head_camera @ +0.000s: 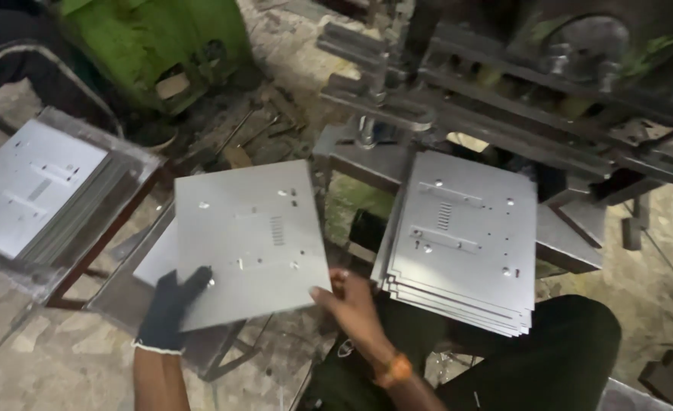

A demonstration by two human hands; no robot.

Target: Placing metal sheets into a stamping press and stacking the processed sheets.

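- Grey sheet metal is what both my hands grip: a flat square plate [251,242] punched with small holes, short slots and a little ladder of slits near its middle.
- My left hand [170,304], in a dark glove with a pale cuff, pinches the plate's lower left corner at about seven o'clock, thumb lying on top of the sheet and fingers closed beneath it.
- My bare right hand [351,298], an orange band at the wrist, clamps the plate's lower right corner at about five o'clock, thumb tip pressed on the edge.
- Held so, the plate sits near the centre of my view, tilted slightly, above a second grey sheet [157,255] that peeks out from under its left edge.
- At three o'clock from the held plate lies a stack of like punched plates [462,243], edges fanned at the lower side, resting over my dark-trousered knee [549,350].
- At nine o'clock, well apart, another stack of plates [36,186] lies on a metal stand [100,251] with a rusty frame.
- At twelve to one o'clock stands the steel frame of a press machine [504,84], bars and brackets reaching over the right stack.
- At eleven o'clock a green machine body [154,46] rises from a dirty floor [39,358] strewn with scrap.
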